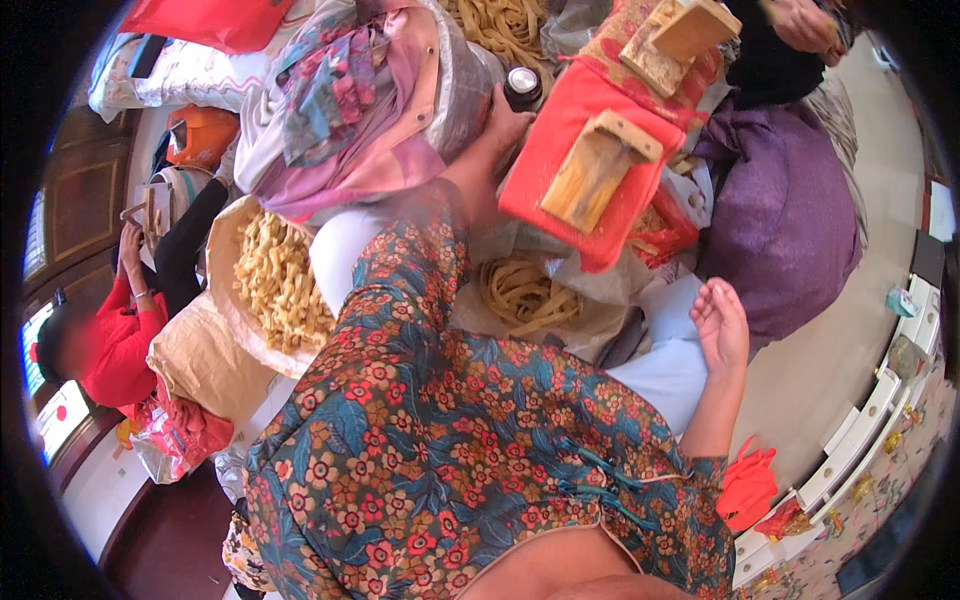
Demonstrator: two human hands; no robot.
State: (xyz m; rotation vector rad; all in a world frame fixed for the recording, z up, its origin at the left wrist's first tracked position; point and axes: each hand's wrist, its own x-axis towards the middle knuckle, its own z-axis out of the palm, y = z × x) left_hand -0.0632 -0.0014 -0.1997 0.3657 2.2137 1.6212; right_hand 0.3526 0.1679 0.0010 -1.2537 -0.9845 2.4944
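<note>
My left hand [503,128] reaches away from me to a small dark jar with a white lid [523,84]. It is close against the jar's near left side; its fingers are partly hidden and blurred, so a grip is not certain. Palm up, my right hand [720,318] is beside my light blue trouser leg [664,345], fingers loosely curled and apart, holding nothing. Between the hands, a wooden block with a raised crosspiece [588,183] lies on red cloth [540,160]. Below the cloth, flat tan strips [528,297] lie coiled in a clear plastic bag.
Left of me stands a wide basin [222,240] of knotted tan pieces [284,285]. Pink and floral cloths [340,110] cover a sack ahead. A purple cloth [785,215] bulges at right, near another person's hand [806,26]. A person in red [110,355] sits at far left.
</note>
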